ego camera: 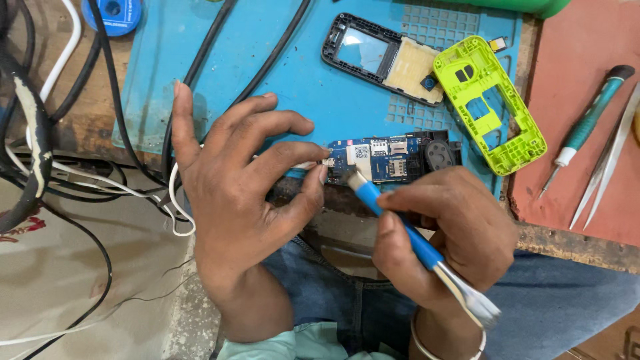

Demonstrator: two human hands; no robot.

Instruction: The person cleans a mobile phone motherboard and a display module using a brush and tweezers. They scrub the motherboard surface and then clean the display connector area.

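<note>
A blue phone circuit board (383, 157) lies at the near edge of the blue work mat (293, 73). My left hand (233, 193) pinches the board's left end between thumb and forefinger, other fingers spread. My right hand (453, 233) grips a blue-handled brush (400, 223), whose bristled tip rests on the board's lower left part. The handle runs back through my fist toward my wrist.
A black phone front frame (373, 53) and a lime-green phone shell (490, 103) lie on the mat behind the board. A green-handled screwdriver (587, 127) and tweezers (610, 163) rest on a red surface at right. Black and white cables (80, 120) tangle at left.
</note>
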